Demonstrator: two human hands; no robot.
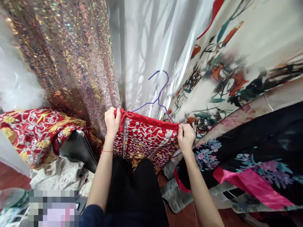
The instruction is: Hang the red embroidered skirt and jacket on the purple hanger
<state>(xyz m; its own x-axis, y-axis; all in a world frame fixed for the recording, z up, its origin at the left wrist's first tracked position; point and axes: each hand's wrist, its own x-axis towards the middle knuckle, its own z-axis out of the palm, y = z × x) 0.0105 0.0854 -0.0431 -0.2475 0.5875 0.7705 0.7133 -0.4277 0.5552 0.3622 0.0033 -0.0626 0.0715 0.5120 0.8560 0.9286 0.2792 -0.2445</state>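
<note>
Stretched between my hands is a red skirt [148,135] with silver and gold embroidery and a plain red waistband. My left hand [112,121] is closed on the waistband's left end, beside a red drawstring [123,117] tied there. At the right end, my right hand [187,137] pinches the same waistband between thumb and fingers. A purple wire hanger [158,100] rises behind the waistband, its hook upward against a white curtain. The hanger's lower part is hidden by the skirt, whose lower end drops beyond my knees.
Left, a sequinned cloth [68,56] hangs above another red embroidered garment [42,135], which lies over a dark object [79,148]. White curtains [144,37] hang ahead. To the right are a cream floral-print garment [227,72] and a black floral garment [267,148] with pink trim.
</note>
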